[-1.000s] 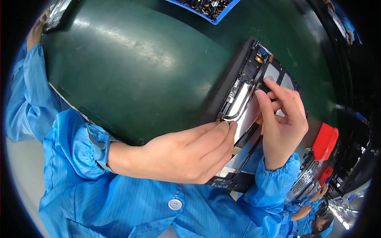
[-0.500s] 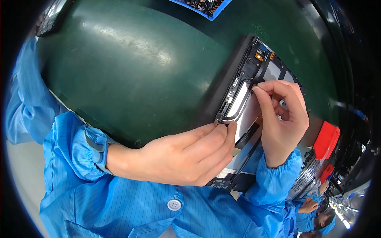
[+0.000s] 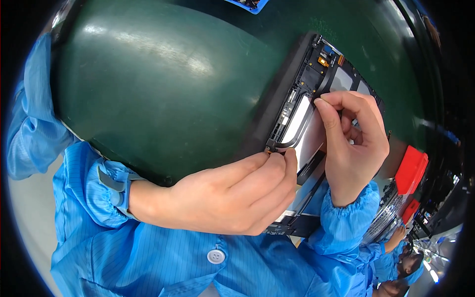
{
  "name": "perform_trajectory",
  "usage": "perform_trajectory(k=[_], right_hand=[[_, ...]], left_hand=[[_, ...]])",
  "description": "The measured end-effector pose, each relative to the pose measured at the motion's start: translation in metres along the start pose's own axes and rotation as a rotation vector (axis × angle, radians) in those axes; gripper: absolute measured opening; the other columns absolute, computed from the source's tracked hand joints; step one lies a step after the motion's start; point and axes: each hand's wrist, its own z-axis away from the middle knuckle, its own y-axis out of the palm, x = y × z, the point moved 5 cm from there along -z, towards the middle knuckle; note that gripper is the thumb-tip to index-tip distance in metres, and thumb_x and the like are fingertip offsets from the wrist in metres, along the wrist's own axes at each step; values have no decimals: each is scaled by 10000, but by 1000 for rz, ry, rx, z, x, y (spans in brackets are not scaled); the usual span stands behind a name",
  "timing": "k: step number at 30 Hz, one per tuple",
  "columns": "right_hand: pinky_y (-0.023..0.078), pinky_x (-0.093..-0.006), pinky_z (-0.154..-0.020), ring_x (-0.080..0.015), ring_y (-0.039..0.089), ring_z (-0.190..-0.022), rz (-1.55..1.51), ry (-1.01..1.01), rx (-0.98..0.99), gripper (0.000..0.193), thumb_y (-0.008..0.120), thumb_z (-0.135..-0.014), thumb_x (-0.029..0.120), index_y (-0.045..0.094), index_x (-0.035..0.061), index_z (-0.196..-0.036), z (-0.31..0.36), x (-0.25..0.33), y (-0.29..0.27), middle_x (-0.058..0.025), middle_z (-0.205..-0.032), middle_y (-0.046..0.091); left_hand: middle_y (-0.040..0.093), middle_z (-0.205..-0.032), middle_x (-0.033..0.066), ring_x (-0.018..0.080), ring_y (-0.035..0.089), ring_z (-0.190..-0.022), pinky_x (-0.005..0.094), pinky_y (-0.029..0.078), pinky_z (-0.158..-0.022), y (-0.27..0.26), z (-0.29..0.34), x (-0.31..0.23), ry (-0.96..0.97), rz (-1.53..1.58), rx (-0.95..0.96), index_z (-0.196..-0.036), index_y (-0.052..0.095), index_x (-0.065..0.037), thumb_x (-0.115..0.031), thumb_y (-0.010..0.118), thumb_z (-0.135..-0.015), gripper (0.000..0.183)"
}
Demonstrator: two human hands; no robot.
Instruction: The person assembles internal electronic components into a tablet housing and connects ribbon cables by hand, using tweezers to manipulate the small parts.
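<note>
An opened flat electronic device [image 3: 310,78], like a tablet, lies slantwise before me with its black frame, silver panels and small orange flex parts exposed. A thin black cable [image 3: 301,130] curves along its left side beside a bright silver strip. My left hand [image 3: 232,193] is closed at the cable's lower bend, thumb and forefinger pinched at the device's left edge. Higher up, my right hand [image 3: 354,141] pinches the same cable between thumb and forefinger, its other fingers curled. My hands cover parts of the device's middle and lower left edge.
Under the device is a green work mat [image 3: 173,94]. A blue bin [image 3: 255,7] shows at the top edge. Red containers [image 3: 411,170] stand at the right, with co-workers in blue beyond, at the lower right. Another dark device edge shows at the upper left.
The view has shifted a little, so the blue bin sits higher and the device has slid slightly up in the picture. Both hands keep nearly the same pinch on the cable.
</note>
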Motion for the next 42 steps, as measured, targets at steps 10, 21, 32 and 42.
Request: perform_trajectory(k=[10,21,32,42], right_hand=[[490,-290,-653,-212,608,-775,255,-279,76,312,708,-721,-63,693,-28,-1030,25,26,-7,-113,-944,666],[484,-398,-861,-316,583,-1007,567,-374,142,412,673,-654,-49,707,3,-1062,27,35,-8,-137,-1114,599],[179,-494,-1176,-430,192,-1459,-180,33,-55,574,609,-924,190,439,46,-1453,112,-15,-36,-222,-1588,192],[504,-303,-863,-239,660,-1006,225,-41,-258,285,576,-897,-48,690,31,-1146,82,-116,-191,-139,-1112,670]], left_hand=[[697,-978,117,159,640,-809,228,560,-744,0,1,1,14,-42,-15,-864,699,-12,-79,599,-751,166],[680,-1095,169,232,657,-933,300,564,-852,-10,1,3,31,85,107,-974,677,46,-71,596,-768,250],[405,-1461,246,381,362,-1381,440,294,-1141,-6,20,29,-739,670,187,-1380,418,82,-208,675,-832,671],[586,-1314,122,189,591,-1163,304,452,-1002,41,-132,82,-909,1315,-49,-1413,446,33,-110,754,-788,711]])
